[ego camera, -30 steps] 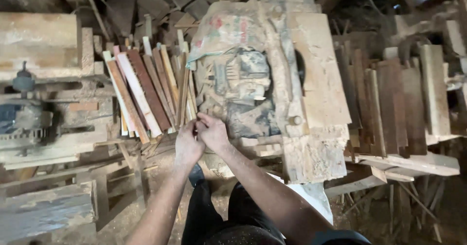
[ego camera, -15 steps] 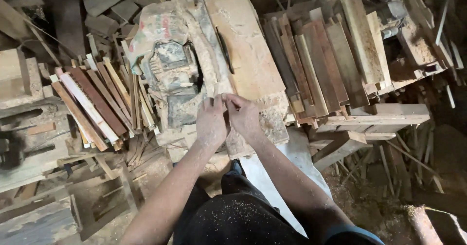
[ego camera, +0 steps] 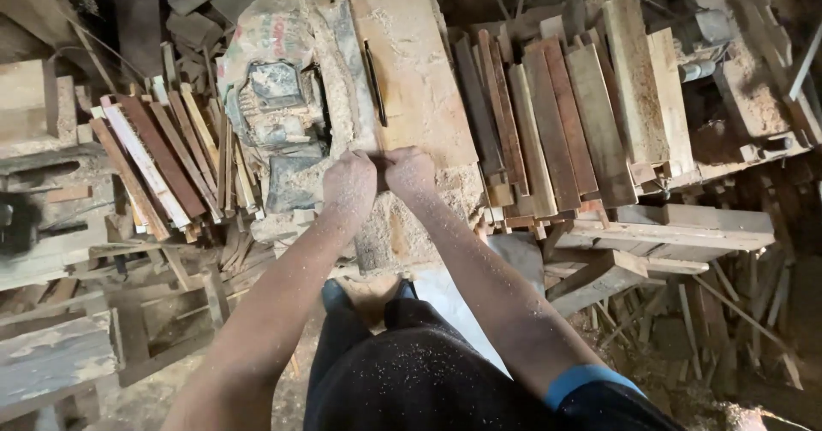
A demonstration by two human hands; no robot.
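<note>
Head view: left hand (ego camera: 349, 183) and right hand (ego camera: 409, 172), fingers curled together, pinch a thin wood strip (ego camera: 378, 151) lying left-right at the saw table (ego camera: 419, 71)'s near edge; stacked planks (ego camera: 556, 123) crowd the right.

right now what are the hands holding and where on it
Both hands, left hand and right hand, are closed side by side at the near end of the saw table; what they grip cannot be told.
</note>
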